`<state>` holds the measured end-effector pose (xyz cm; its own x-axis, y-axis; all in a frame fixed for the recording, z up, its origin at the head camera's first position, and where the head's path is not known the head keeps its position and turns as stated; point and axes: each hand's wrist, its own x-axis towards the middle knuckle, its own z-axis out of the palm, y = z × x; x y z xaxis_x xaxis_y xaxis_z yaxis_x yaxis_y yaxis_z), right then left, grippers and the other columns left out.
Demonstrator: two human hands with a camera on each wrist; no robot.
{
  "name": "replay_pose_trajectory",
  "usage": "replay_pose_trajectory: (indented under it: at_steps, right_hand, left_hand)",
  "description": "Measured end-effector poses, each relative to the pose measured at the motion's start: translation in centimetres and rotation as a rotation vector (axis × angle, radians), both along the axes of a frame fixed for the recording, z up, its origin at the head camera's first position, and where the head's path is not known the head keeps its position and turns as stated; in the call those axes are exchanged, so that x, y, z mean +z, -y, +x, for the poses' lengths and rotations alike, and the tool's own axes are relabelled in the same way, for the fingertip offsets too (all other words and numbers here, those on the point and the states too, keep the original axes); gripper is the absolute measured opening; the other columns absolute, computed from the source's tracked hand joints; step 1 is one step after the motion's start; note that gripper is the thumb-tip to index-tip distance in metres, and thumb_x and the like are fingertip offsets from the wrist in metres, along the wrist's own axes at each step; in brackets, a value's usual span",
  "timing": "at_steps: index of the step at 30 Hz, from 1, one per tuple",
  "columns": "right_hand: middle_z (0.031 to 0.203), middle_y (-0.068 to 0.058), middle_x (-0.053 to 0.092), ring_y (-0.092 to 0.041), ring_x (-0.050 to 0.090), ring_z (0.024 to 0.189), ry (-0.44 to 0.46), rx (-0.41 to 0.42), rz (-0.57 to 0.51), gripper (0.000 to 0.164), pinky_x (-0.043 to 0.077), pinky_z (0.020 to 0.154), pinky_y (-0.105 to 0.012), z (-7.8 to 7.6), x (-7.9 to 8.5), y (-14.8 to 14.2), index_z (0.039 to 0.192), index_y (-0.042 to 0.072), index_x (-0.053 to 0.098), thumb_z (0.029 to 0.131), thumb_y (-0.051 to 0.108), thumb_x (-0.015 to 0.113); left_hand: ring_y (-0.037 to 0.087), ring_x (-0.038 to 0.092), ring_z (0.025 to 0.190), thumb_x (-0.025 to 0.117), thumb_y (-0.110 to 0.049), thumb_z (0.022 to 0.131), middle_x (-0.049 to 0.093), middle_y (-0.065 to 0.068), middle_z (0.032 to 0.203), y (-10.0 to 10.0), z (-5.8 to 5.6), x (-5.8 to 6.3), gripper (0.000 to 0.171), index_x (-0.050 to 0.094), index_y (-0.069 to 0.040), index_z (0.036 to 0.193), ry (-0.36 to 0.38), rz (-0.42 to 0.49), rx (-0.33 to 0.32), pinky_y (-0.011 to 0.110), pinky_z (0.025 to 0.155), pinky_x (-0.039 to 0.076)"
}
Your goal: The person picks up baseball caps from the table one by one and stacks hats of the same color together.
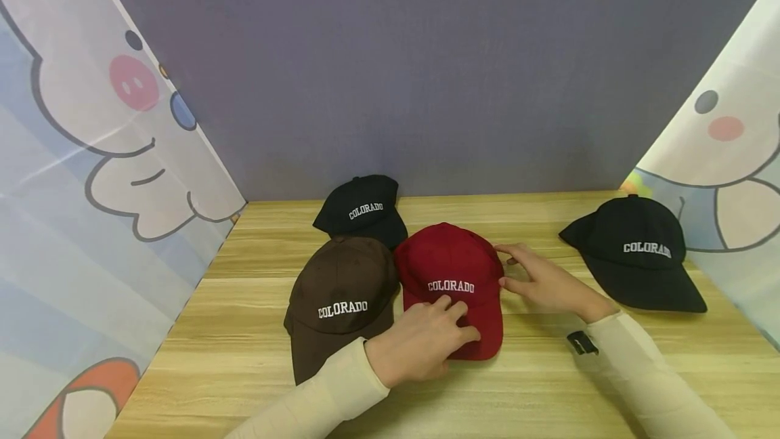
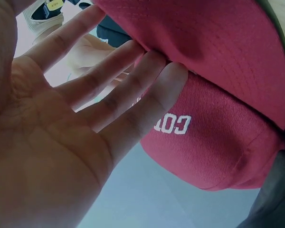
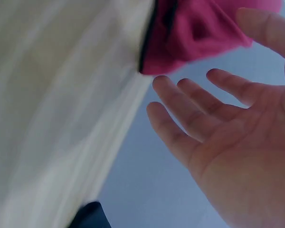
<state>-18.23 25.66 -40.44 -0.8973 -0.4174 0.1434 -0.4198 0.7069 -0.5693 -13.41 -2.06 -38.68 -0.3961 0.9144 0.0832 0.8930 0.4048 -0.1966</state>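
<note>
Red cap (image 1: 451, 269): soft, light, crown crushable; stiff brim best hold. Left hand (image 1: 420, 344) flat on brim, fingers straight; right hand (image 1: 542, 283) spread beside crown.

A red cap (image 1: 451, 269), a brown cap (image 1: 341, 290) and two black caps (image 1: 364, 208) (image 1: 636, 249) are all showing white COLORADO lettering. The wooden table (image 1: 548, 371) is showing pale striped grain, and cream sleeves (image 1: 646, 364) are covering both arms.
</note>
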Motion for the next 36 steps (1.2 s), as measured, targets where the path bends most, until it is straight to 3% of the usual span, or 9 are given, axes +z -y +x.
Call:
replay_pose_trajectory:
  at_steps: [9, 15, 19, 25, 30, 36]
  right_hand:
    - [0.13, -0.009, 0.043, -0.033, 0.047, 0.113, -0.119, -0.125, 0.071, 0.052, 0.04, 0.083, -0.046, -0.2, 2.4, -3.2, 0.133, 0.011, 0.04, 0.09, 0.039, 0.053]
    - [0.127, -0.014, 0.041, -0.036, 0.045, 0.111, -0.149, -0.242, 0.076, 0.055, 0.038, 0.08, -0.051, 0.0, 3.8, -5.6, 0.135, 0.009, 0.038, 0.091, 0.039, 0.052]
    - [0.125, -0.021, 0.039, -0.041, 0.04, 0.11, -0.189, -0.329, 0.146, 0.059, 0.033, 0.082, -0.056, -0.1, 4.1, -7.4, 0.134, 0.003, 0.037, 0.091, 0.041, 0.051]
    - [0.132, -0.034, 0.026, -0.055, 0.023, 0.117, -0.164, -0.458, 0.195, 0.064, 0.022, 0.086, -0.063, -0.2, 3.9, -10.1, 0.134, -0.002, 0.034, 0.09, 0.042, 0.05]
    - [0.131, -0.042, 0.016, -0.064, 0.015, 0.114, -0.141, -0.534, 0.19, 0.068, 0.019, 0.085, -0.066, -0.1, 3.8, -12.1, 0.134, -0.006, 0.029, 0.09, 0.041, 0.05]
    - [0.13, -0.045, 0.007, -0.065, 0.005, 0.115, -0.099, -0.6, 0.185, 0.067, 0.016, 0.081, -0.067, 0.3, 3.7, -14.1, 0.138, -0.003, 0.023, 0.091, 0.037, 0.049]
  left_hand:
    - [0.008, 0.044, 0.082, 0.064, -0.039, 0.075, 0.049, -0.011, 0.096, 0.5, -0.3, 0.4, 0.038, 0.059, -0.034, 0.113, 0.036, 0.043, -0.006, 0.019, 0.061, 0.034]
    - [0.006, 0.045, 0.083, 0.063, -0.036, 0.077, 0.048, -0.012, 0.096, 0.8, -0.7, 0.5, 0.036, 0.059, -0.033, 0.113, 0.049, 0.069, -0.012, 0.02, 0.066, 0.034]
    - [0.007, 0.046, 0.085, 0.064, -0.038, 0.078, 0.048, -0.012, 0.096, 1.0, -0.9, 0.7, 0.036, 0.059, -0.033, 0.113, 0.034, 0.075, -0.001, 0.021, 0.069, 0.035]
    - [0.009, 0.046, 0.087, 0.063, -0.037, 0.079, 0.048, -0.01, 0.095, 1.2, -1.1, 1.2, 0.033, 0.06, -0.031, 0.111, 0.008, 0.107, 0.03, 0.024, 0.071, 0.036]
    - [0.011, 0.037, 0.089, 0.061, -0.038, 0.08, 0.043, -0.005, 0.1, 1.4, -1.5, 1.5, 0.033, 0.059, -0.027, 0.111, -0.051, 0.166, 0.087, 0.028, 0.074, 0.035]
    - [0.02, 0.037, 0.109, 0.065, -0.039, 0.077, 0.041, 0.006, 0.125, 1.7, -2.2, 1.7, 0.043, 0.056, -0.027, 0.117, -0.088, 0.229, 0.173, 0.036, 0.083, 0.034]
